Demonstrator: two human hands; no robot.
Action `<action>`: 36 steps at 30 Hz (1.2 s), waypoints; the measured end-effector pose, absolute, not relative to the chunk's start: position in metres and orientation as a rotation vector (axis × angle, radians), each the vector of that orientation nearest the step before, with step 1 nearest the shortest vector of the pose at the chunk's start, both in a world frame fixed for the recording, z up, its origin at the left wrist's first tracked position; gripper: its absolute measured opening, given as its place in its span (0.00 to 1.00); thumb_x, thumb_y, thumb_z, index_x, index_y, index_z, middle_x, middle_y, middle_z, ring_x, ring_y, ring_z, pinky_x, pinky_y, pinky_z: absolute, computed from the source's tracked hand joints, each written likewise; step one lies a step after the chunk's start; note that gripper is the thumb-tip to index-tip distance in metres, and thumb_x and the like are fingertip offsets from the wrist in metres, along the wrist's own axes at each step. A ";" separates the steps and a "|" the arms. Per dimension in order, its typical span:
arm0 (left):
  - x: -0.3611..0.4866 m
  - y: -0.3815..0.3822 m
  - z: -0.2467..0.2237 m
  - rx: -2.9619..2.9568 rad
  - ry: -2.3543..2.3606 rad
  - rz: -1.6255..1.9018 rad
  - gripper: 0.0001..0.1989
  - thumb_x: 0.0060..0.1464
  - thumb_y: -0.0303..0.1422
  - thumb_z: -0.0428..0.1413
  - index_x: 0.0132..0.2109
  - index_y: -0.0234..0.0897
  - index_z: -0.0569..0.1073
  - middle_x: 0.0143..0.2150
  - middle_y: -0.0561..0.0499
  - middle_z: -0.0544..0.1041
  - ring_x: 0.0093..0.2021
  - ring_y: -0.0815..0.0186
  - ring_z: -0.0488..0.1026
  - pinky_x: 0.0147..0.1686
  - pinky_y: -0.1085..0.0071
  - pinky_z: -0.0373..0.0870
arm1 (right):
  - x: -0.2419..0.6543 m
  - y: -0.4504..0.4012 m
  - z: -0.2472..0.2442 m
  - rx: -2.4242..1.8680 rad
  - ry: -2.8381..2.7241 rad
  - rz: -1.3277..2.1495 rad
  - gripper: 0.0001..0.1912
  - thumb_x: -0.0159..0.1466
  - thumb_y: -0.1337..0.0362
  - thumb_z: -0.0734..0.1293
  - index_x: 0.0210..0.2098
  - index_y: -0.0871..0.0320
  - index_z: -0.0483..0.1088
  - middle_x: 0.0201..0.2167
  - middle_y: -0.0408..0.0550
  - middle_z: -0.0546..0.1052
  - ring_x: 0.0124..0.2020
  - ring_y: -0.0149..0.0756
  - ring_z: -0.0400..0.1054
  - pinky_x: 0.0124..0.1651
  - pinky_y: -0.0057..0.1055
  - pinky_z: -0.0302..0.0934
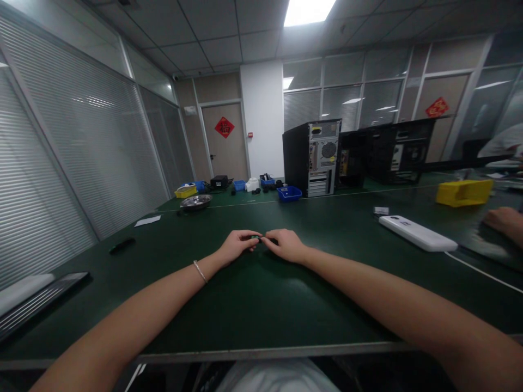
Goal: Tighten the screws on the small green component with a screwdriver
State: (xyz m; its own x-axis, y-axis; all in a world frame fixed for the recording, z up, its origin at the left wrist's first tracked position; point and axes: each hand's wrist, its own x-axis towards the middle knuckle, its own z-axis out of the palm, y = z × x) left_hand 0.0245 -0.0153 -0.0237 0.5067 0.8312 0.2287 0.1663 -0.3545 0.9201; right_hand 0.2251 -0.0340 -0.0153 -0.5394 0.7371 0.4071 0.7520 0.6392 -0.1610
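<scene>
My left hand (239, 243) pinches a small green and black piece (256, 238) between thumb and fingertips, over the middle of the green table (261, 305). From the other side, my right hand (285, 245) closes its thumb and forefinger at the piece's right end. The piece is too small for me to tell its kind, and the fingers partly cover it. Both forearms reach in from the table's near edge, and a bracelet (200, 271) circles the left wrist.
Computer towers (322, 158) stand at the back right. Blue bins (289, 193) and a metal bowl (196, 202) lie toward the back. At right are a white oblong device (417, 233), a yellow bin (464, 193) and another person's hand (504, 222). A dark pen-like object (121, 245) lies left.
</scene>
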 end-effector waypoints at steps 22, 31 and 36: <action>0.024 -0.018 -0.022 1.906 0.822 0.865 0.20 0.49 0.37 0.56 0.47 0.31 0.72 0.32 0.48 0.74 0.28 0.70 0.68 0.32 0.70 0.67 | 0.226 -0.031 -0.018 -1.171 -2.432 -0.032 0.21 0.66 0.53 0.51 0.33 0.57 0.70 0.30 0.45 0.74 0.32 0.32 0.65 0.32 0.26 0.49; 0.025 -0.016 -0.024 1.877 0.828 0.880 0.20 0.48 0.37 0.56 0.47 0.31 0.72 0.30 0.49 0.73 0.27 0.70 0.68 0.31 0.71 0.67 | 0.227 -0.032 -0.016 -1.162 -2.451 -0.010 0.20 0.66 0.55 0.51 0.33 0.57 0.70 0.30 0.45 0.74 0.32 0.32 0.65 0.32 0.26 0.49; 0.025 -0.014 -0.025 1.877 0.832 0.881 0.20 0.48 0.37 0.56 0.47 0.31 0.72 0.30 0.49 0.73 0.26 0.70 0.68 0.31 0.71 0.66 | 0.228 -0.031 -0.017 -1.147 -2.461 -0.028 0.19 0.66 0.55 0.52 0.33 0.56 0.70 0.30 0.45 0.74 0.32 0.33 0.65 0.33 0.26 0.49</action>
